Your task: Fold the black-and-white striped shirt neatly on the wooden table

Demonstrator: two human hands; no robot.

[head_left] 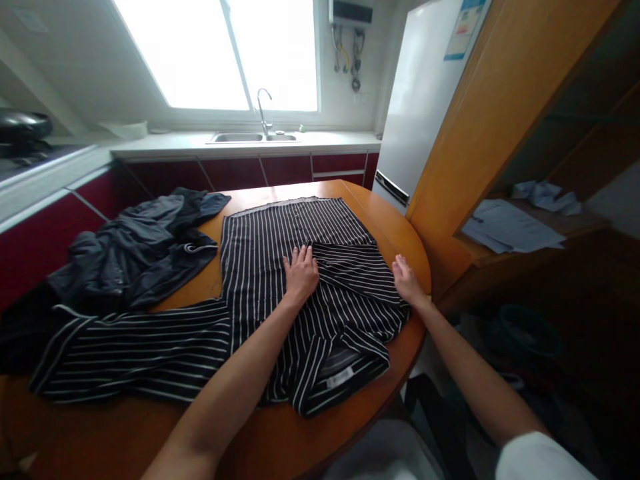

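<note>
A black shirt with white stripes [260,260] lies spread on the wooden table, its collar [345,380] and pale label towards me. The sleeve on the right [357,267] is folded inward across the body. On the left, the other sleeve [150,347] stretches straight out. My left hand [303,273] rests flat on the shirt at the inner end of the folded sleeve, fingers spread. At the shirt's right edge, my right hand [407,280] touches the sleeve's fold with its fingers stretched out; its underside is hidden.
Dark crumpled clothes [135,247] are heaped on the left of the round wooden table [400,233]. Beyond it are a counter with a sink [237,138] and a white fridge [420,93]. Papers [513,223] lie on a wooden shelf at the right.
</note>
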